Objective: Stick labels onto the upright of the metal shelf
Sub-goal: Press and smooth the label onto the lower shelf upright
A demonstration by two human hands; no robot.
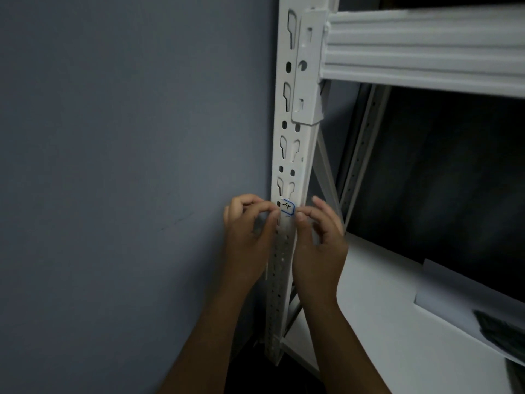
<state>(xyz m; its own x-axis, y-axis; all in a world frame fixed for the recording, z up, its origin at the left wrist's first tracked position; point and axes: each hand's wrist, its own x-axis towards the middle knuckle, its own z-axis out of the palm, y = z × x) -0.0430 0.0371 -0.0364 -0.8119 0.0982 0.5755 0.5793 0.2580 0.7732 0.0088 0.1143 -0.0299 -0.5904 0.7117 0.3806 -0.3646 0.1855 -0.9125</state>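
Against grey wall (113, 166), label (287, 207) on upright (295, 155) seems pinched between both hands' fingers (274, 214).

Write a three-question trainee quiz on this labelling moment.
1. True or false: the label sits on the white upright of the metal shelf.
2. What borders the label? A) red B) blue C) green
3. Fill in: the left hand and right hand pinch the label's ___ edges.

Key: 1 true; 2 B; 3 side. The upper beam meets the upright above the label.
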